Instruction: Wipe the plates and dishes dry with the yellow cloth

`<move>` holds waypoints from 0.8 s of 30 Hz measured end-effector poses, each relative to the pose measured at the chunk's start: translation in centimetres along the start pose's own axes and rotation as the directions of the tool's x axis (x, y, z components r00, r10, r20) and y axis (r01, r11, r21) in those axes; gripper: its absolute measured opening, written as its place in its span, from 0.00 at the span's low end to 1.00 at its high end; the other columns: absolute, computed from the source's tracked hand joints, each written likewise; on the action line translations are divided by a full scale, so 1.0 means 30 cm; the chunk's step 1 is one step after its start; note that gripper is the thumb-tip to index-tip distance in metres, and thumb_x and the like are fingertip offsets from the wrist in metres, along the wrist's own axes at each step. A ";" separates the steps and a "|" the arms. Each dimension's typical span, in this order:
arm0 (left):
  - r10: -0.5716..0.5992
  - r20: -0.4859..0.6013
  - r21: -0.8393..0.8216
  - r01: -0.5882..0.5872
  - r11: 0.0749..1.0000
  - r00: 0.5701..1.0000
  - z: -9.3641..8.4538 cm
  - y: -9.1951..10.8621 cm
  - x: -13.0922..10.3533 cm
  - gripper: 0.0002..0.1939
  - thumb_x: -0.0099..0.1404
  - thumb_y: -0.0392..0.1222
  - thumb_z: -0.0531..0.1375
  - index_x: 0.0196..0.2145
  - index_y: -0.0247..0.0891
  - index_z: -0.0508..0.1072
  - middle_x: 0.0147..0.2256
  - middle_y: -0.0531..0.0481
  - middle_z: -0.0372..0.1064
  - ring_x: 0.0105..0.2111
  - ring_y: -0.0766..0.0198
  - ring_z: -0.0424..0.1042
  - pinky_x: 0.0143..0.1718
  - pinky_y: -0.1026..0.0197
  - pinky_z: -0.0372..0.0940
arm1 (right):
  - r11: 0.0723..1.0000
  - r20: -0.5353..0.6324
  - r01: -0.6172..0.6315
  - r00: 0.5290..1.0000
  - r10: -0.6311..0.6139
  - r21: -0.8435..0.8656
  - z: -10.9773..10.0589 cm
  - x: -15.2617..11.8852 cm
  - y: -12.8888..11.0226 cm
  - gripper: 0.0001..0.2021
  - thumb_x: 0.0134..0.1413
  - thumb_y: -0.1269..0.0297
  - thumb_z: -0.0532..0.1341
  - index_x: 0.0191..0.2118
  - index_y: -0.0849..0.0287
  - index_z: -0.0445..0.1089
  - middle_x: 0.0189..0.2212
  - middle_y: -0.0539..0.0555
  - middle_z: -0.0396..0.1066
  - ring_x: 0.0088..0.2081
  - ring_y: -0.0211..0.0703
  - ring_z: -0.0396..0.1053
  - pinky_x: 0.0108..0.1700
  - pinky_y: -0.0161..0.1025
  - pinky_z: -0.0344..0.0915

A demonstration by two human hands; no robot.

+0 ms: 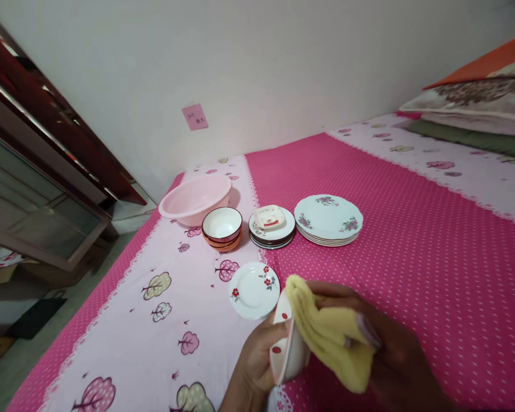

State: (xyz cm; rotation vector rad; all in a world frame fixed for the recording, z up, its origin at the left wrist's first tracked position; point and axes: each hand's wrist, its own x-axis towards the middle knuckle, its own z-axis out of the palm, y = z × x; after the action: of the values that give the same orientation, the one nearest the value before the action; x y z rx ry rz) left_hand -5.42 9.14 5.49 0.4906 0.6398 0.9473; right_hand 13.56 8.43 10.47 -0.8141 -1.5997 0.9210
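My left hand (257, 357) grips a white bowl (299, 352) with red dots by its rim, tilted on its side. Bunched in my right hand (381, 332) is a yellow cloth (339, 337), pressed against the bowl's outer side and edge. Just beyond the bowl lies a white plate (252, 290) with red flowers, flat on the bedspread. Farther back stand stacked bowls (222, 229), a pile of dark-rimmed plates (285, 229) with a small square dish (269, 217) on top, and a stack of larger flowered plates (329, 217).
A pink basin (196, 200) sits at the back left by the wall. The surface is a bed with a pink and white bedspread (412, 257). Pillows (476, 103) are piled at the far right. A pink note (194, 117) hangs on the wall.
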 end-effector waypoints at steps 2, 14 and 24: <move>-0.004 0.007 0.049 0.003 0.999 1.000 0.011 0.013 -0.011 0.27 0.55 0.44 0.74 0.51 0.34 0.78 0.38 0.42 0.82 0.37 0.53 0.80 0.43 0.57 0.71 | 0.955 0.036 -0.233 0.972 0.230 0.184 -0.005 0.009 -0.008 0.16 0.60 0.63 0.65 0.54 0.51 0.76 0.51 0.56 0.78 0.46 0.52 0.79 0.41 0.39 0.79; 0.095 -0.022 0.521 -0.069 0.851 0.995 0.005 0.028 -0.011 0.23 0.68 0.52 0.64 0.55 0.36 0.75 0.43 0.43 0.80 0.36 0.59 0.77 0.39 0.60 0.68 | 0.926 0.028 -0.350 0.936 0.350 0.139 -0.057 0.044 0.012 0.13 0.57 0.57 0.66 0.45 0.56 0.79 0.34 0.53 0.81 0.33 0.48 0.78 0.37 0.40 0.77; 0.437 -0.059 0.848 -0.186 0.496 0.897 0.059 0.049 -0.021 0.19 0.73 0.56 0.56 0.45 0.38 0.78 0.30 0.53 0.70 0.30 0.65 0.64 0.32 0.64 0.60 | 0.948 -0.066 -0.111 0.993 0.095 -0.297 -0.037 0.021 0.083 0.19 0.58 0.65 0.60 0.54 0.57 0.71 0.44 0.57 0.80 0.41 0.50 0.79 0.44 0.43 0.77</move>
State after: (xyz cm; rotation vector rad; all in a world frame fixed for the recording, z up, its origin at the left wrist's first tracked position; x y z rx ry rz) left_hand -5.32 9.16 7.87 1.4029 1.3031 1.0263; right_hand 14.63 10.30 8.72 -1.1334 -1.6884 0.7308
